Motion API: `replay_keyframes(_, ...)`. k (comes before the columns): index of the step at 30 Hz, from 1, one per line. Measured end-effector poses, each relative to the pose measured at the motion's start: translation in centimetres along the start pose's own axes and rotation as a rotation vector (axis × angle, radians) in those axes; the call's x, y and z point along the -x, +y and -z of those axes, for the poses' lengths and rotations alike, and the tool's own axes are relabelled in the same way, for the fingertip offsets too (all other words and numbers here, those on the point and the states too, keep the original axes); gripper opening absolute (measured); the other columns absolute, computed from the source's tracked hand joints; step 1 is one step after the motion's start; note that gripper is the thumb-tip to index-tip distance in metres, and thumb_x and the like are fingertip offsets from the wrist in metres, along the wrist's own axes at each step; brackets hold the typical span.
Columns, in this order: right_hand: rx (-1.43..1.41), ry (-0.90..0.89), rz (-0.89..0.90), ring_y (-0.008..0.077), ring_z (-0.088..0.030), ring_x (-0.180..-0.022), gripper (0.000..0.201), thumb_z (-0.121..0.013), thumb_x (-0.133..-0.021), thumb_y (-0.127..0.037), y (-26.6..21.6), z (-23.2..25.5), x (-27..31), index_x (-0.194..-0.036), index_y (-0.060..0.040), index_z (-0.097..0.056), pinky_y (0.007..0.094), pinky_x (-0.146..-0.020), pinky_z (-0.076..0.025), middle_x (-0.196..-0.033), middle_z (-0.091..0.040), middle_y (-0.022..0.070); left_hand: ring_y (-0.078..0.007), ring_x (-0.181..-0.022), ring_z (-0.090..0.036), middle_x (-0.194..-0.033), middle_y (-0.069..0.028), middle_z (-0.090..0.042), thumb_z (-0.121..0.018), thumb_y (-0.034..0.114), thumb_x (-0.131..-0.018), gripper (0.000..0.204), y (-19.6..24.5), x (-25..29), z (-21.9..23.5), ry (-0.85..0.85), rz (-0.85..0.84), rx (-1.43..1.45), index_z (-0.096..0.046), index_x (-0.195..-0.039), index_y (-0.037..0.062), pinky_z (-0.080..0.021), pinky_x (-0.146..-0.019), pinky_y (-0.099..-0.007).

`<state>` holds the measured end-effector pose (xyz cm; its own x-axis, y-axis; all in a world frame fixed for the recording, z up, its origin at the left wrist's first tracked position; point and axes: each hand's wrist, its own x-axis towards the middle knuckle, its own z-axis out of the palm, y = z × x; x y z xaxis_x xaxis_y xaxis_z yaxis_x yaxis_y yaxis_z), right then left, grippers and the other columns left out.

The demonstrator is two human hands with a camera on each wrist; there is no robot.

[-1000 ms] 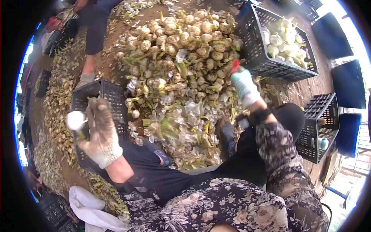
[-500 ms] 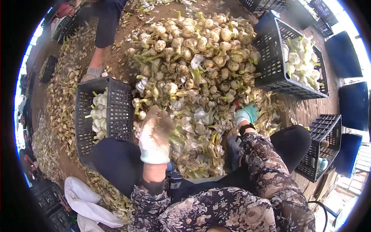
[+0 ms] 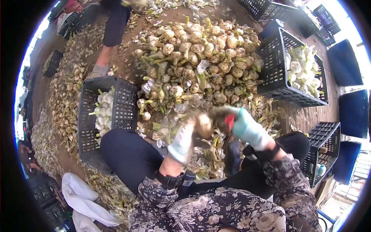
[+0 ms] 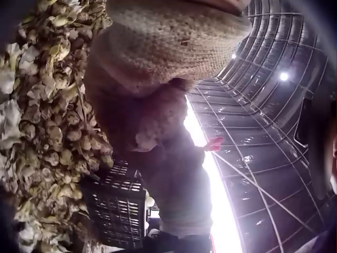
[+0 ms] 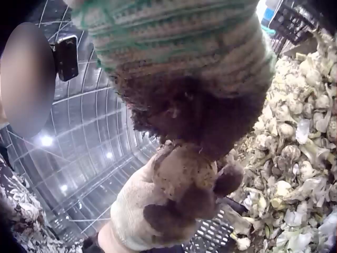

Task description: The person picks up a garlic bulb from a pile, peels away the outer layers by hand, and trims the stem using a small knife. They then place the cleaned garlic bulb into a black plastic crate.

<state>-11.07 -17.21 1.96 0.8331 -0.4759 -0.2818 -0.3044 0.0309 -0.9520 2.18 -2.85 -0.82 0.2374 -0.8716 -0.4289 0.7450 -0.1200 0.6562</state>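
My gloved left hand (image 3: 183,141) grips a dirt-stained garlic bulb (image 3: 203,124), its fingers wrapped around the sides in the right wrist view (image 5: 181,171). My right hand (image 3: 247,127), in a white and teal glove, holds a small tool with a red part (image 3: 229,121); its working end is hidden. Both hands meet in front of my body, the right fingers right at the bulb's upper side. In the left wrist view the left glove (image 4: 174,47) fills the top, and the red part (image 4: 213,144) shows beyond. Behind the hands lies a heap of unpeeled garlic (image 3: 201,50).
A black crate (image 3: 125,104) with cleaned white bulbs stands by my left knee. Another crate (image 3: 270,73) of white bulbs is at the right back. A smaller crate (image 3: 322,150) sits right of my knee. Peelings litter the ground, and another person's leg (image 3: 116,27) is at upper left.
A white bulb was at my left hand over the left crate; that hand then moved right to the heap and now holds a dirty bulb. My right hand has come inward to meet it.
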Motion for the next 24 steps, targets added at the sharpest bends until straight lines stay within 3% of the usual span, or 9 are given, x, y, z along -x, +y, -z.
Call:
replay_keyframes(1, 0.190, -0.026, 0.271, 0.0088, -0.058, -0.076, 0.026, -0.057, -0.084, -0.009, -0.5, -0.4, 1.0, -0.109, -0.0038, -0.059, 0.0213, -0.064, -0.046, -0.090, -0.063, 0.0044, -0.0133, -0.086, -0.058, -0.111, -0.0153, -0.052, -0.052, 0.032, -0.089, 0.051, -0.3, 0.1, 0.2, -0.133, -0.026, 0.020, -0.040, -0.127, 0.0004, -0.052, -0.063, -0.0267)
replay_keyframes(2, 0.189, -0.027, 0.280, 0.0088, -0.058, -0.076, 0.026, -0.057, -0.084, -0.009, -1.2, -0.6, 1.6, -0.109, -0.0038, -0.059, 0.0213, -0.064, -0.046, -0.090, -0.063, 0.0044, -0.0130, -0.087, -0.057, -0.110, -0.0147, -0.053, -0.054, 0.029, -0.088, 0.050, -0.3, 0.4, 0.0, -0.148, -0.011, -0.026, -0.040, -0.126, -0.0002, -0.051, -0.067, -0.0271)
replay_keyframes(5, -0.218, 0.034, 0.096, 0.0096, -0.057, -0.076, 0.034, -0.058, -0.085, -0.015, -1.6, -1.1, 2.9, -0.117, -0.0043, -0.051, 0.0224, -0.063, -0.046, -0.092, -0.060, 0.0037, -0.0164, -0.095, -0.055, -0.110, -0.0132, -0.054, -0.064, 0.021, -0.081, 0.053, -0.7, 0.7, -0.5, -0.164, -0.170, -0.078, -0.042, -0.124, -0.0016, -0.047, -0.080, -0.0283)
replay_keyframes(7, -0.959, 0.152, -0.050, 0.0103, -0.056, -0.073, 0.038, -0.058, -0.086, -0.019, 0.6, -2.2, 2.8, -0.119, -0.0049, -0.046, 0.0235, -0.062, -0.045, -0.092, -0.057, 0.0030, -0.0193, -0.099, -0.054, -0.111, -0.0133, -0.054, -0.070, 0.019, -0.077, 0.056, -0.7, 0.8, -1.3, -0.143, -0.233, -0.060, -0.044, -0.122, -0.0019, -0.045, -0.085, -0.0292)
replay_keyframes(8, -0.995, 0.106, 0.010, 0.0130, -0.056, -0.075, 0.035, -0.058, -0.086, -0.020, 2.3, -2.5, 2.7, -0.115, -0.0050, -0.045, 0.0241, -0.064, -0.046, -0.093, -0.058, 0.0031, -0.0209, -0.102, -0.053, -0.113, -0.0124, -0.053, -0.075, 0.018, -0.070, 0.066, -1.0, 0.9, -1.2, -0.066, -0.434, -0.425, -0.042, -0.124, -0.0029, -0.043, -0.089, -0.0314)
replay_keyframes(9, -0.864, 0.269, -0.078, 0.0121, -0.056, -0.075, 0.030, -0.059, -0.086, -0.019, 1.9, -3.2, 2.3, -0.109, -0.0048, -0.047, 0.0233, -0.065, -0.046, -0.091, -0.058, 0.0038, -0.0226, -0.105, -0.052, -0.115, -0.0115, -0.052, -0.080, 0.018, -0.064, 0.077, -1.2, 1.0, -1.3, 0.016, -0.628, -0.789, -0.041, -0.126, -0.0038, -0.042, -0.093, -0.0337)
replay_keyframes(10, -0.811, 0.226, -0.030, 0.0111, -0.056, -0.075, 0.029, -0.060, -0.085, -0.017, 2.9, -3.3, 1.7, -0.108, -0.0050, -0.048, 0.0227, -0.065, -0.046, -0.090, -0.058, 0.0035, -0.0240, -0.109, -0.051, -0.118, -0.0129, -0.052, -0.081, 0.020, -0.060, 0.077, -0.8, 1.6, -2.1, 0.102, -0.692, -0.982, -0.045, -0.124, -0.0033, -0.040, -0.094, -0.0328)
replay_keyframes(14, -0.428, 0.300, -0.023, 0.0079, -0.055, -0.074, 0.024, -0.062, -0.083, -0.012, 2.3, -3.3, 1.4, -0.103, -0.0040, -0.052, 0.0206, -0.065, -0.045, -0.084, -0.060, 0.0017, -0.0275, -0.110, -0.051, -0.119, -0.0143, -0.054, -0.081, 0.023, -0.059, 0.073, -0.7, 1.8, -2.9, 0.161, -0.849, -1.018, -0.050, -0.121, 0.0010, -0.040, -0.094, -0.0342)
replay_keyframes(24, -0.519, 0.196, 0.038, 0.0061, -0.055, -0.076, 0.025, -0.062, -0.083, -0.016, 0.2, -2.3, 2.5, -0.101, -0.0014, -0.054, 0.0192, -0.067, -0.044, -0.081, -0.061, -0.0010, -0.0274, -0.110, -0.051, -0.118, -0.0143, -0.054, -0.081, 0.024, -0.057, 0.075, -0.6, 1.7, -3.0, 0.184, -0.982, -1.072, -0.050, -0.120, -0.0001, -0.041, -0.093, -0.0348)
